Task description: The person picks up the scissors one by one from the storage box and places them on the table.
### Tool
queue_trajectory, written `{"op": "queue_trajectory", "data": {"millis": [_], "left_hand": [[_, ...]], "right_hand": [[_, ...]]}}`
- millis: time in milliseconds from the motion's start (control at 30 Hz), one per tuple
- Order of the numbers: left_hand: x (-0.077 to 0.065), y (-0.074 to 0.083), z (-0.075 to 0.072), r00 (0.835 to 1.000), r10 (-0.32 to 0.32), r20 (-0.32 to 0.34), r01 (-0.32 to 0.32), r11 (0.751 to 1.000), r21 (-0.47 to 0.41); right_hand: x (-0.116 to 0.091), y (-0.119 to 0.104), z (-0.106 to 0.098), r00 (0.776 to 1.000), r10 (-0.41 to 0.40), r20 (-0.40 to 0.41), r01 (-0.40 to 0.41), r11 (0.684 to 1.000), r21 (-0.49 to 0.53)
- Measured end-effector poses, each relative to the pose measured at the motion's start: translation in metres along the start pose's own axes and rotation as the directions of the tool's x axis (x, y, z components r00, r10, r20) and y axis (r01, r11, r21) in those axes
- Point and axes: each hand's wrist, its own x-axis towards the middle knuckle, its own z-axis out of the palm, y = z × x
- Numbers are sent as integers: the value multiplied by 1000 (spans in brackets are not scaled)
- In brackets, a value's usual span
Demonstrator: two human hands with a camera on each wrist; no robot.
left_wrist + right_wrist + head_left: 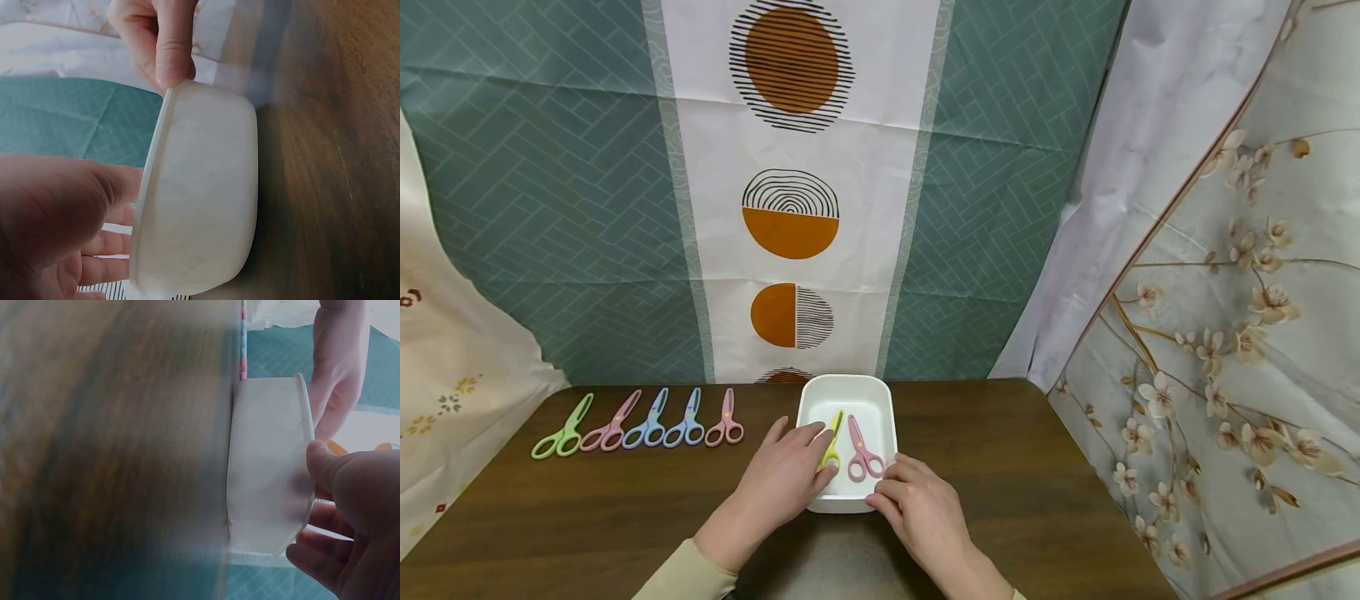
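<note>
A white tray [842, 503] stands on the table with two pairs of scissors in it. The yellow scissors [837, 427] lie at its left side, partly hidden by my left hand [782, 473]. This hand reaches over the left rim, its thumb and index finger apart beside the yellow handles; whether they touch is unclear. To their right lie the pink scissors [859, 454], blades pointing away. My right hand [925, 508] grips the tray's front right corner, thumb outside the wall in the right wrist view. The left wrist view shows the tray's outer wall [194, 187] close up.
Left of the tray, several scissors lie in a row along the table's back: green scissors [568, 429], pink, two blue, and pink scissors [726, 421] nearest the tray. A patterned curtain [805, 250] hangs behind the dark wooden table [1000, 467]; a flowered cloth [1240, 333] hangs at right.
</note>
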Motion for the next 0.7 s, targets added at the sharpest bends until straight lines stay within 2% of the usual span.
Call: {"op": "queue_trajectory", "data": {"millis": [333,533,700], "left_hand": [[6,2,4,999,26,24,-27,999,20],[13,5,8,996,12,88,-14,1000,28],[19,6,11,994,8,110,-12,999,41]], "right_hand": [[2,-1,-1,1000,7,16,-7,1000,-2],[0,-1,0,1000,6,-4,-6,1000,-1],[0,-1,0,1000,2,-20,-2,1000,1]]}}
